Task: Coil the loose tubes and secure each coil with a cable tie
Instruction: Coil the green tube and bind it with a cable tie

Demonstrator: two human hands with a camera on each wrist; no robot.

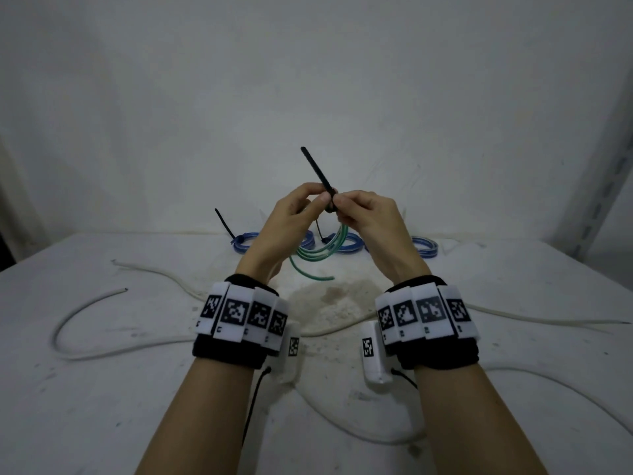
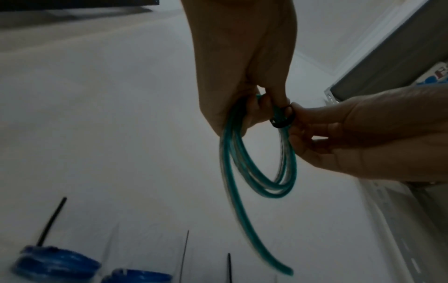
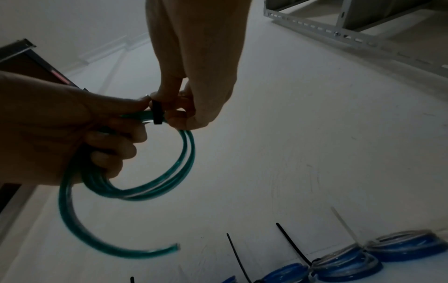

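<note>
A green tube coil (image 1: 318, 252) hangs in the air above the white table (image 1: 102, 406), its loose end (image 1: 308, 274) curving down. My left hand (image 1: 317, 200) grips the top of the coil (image 2: 276, 193) with curled fingers. A black cable tie (image 1: 317, 169) is looped around the coil's strands, and its tail points up and to the left. My right hand (image 1: 337, 204) pinches the tie (image 3: 157, 113) at its loop, right beside the left thumb. In the left wrist view the tie's loop (image 2: 282, 118) sits between both hands' fingertips.
Several blue coils (image 1: 349, 241) with ties sticking up lie along the back of the table by the wall. Loose white tubes (image 1: 85, 310) (image 1: 513, 317) snake over the table on both sides. A slotted metal shelf upright (image 1: 603, 166) stands at the right.
</note>
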